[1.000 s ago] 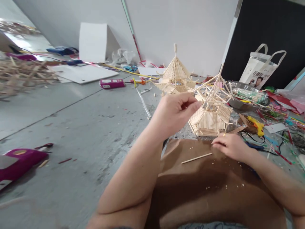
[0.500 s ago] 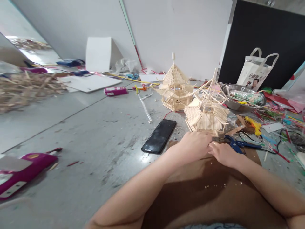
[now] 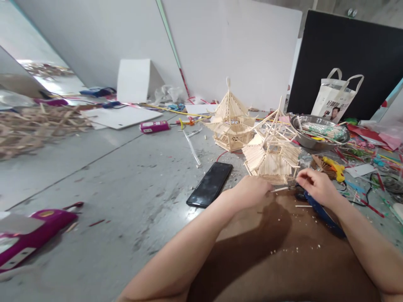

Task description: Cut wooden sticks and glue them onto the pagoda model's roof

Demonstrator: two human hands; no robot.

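Note:
My left hand [image 3: 254,191] is closed, with a thin wooden stick [image 3: 280,189] sticking out from its fingertips. It is just in front of a small pavilion model [image 3: 272,161] built of sticks, whose open top frame rises to a point. To the right, my right hand [image 3: 318,187] has curled fingers near the model's front corner; whatever they hold is hidden. Blue-handled pliers [image 3: 324,216] lie beneath that hand and wrist, partly covered. Another short stick [image 3: 303,206] rests on the brown board [image 3: 302,268], among small crumbs.
A second stick pavilion [image 3: 231,121] with a full roof stands behind. A black phone [image 3: 210,184] lies left of my left hand. At right are a yellow glue gun [image 3: 335,167], a metal bowl [image 3: 302,140] of sticks and scattered scraps. Purple devices [image 3: 154,126] sit on the grey floor.
My hands were together before the model and are now apart, the right one moved right and up. The pliers have turned under it. Sticks now show at my left fingertips and on the board.

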